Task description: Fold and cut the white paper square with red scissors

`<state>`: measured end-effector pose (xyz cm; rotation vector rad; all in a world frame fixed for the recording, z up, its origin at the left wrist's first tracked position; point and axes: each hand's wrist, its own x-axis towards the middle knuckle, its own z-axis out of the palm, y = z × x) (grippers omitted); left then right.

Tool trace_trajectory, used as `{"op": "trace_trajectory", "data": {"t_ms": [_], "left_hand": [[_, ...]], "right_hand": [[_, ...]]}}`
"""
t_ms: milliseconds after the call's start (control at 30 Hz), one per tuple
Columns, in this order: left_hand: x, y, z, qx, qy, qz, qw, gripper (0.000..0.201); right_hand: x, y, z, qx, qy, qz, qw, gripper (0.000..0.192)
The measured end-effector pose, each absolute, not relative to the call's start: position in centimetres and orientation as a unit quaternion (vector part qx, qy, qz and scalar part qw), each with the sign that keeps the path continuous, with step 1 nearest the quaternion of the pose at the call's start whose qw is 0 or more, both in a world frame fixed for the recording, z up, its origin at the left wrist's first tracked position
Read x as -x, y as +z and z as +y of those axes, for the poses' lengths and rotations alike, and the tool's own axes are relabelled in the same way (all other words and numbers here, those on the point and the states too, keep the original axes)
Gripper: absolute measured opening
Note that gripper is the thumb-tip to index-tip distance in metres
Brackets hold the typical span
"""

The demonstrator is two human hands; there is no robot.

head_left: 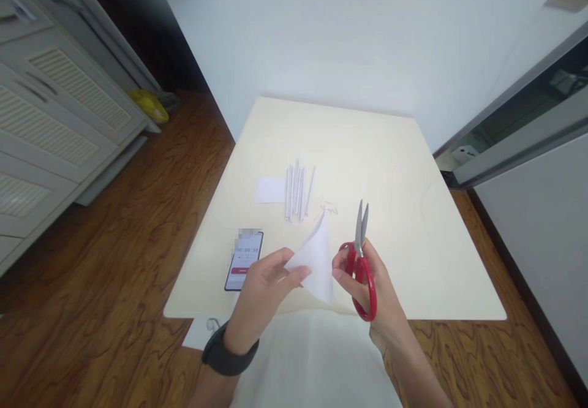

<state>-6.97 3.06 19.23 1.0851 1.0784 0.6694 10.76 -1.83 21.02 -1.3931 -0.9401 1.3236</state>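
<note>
Between the thumb and fingers of my left hand point(275, 279) is a white sheet of paper point(316, 261), bent so that one corner points up and away. My right hand point(367, 279) holds red-handled scissors point(361, 255), their metal blades slightly parted and pointing away from me. The blades are to the right of the paper, apart from it. Beyond the paper lie several thin rolled paper sticks point(296, 190), side by side on the table. A flat white piece of paper point(270, 190) rests just left of them.
A phone point(245, 261) showing a timer lies by my left hand on the cream table point(413, 212). Small scraps point(328, 206) are near the rolled sticks. The wall point(321, 40) borders the far edge. White cabinets point(55, 108) stand at left; a paper point(202, 332) shows below the front edge.
</note>
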Motion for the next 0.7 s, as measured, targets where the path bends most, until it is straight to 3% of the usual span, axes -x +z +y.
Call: {"op": "trace_trajectory", "data": {"t_ms": [400,700], "left_hand": [[6.5,18.6,2.6,-0.512,0.305,0.545,0.589,0.023],[6.4,18.7,2.5,-0.491,0.335,0.526,0.608,0.021]], "right_hand": [[-10.4,20.7,-2.3,0.594,0.504,-0.433,0.453,0.033],[-9.7,20.4,-2.6,0.618,0.479,-0.427,0.453,0.033]]}}
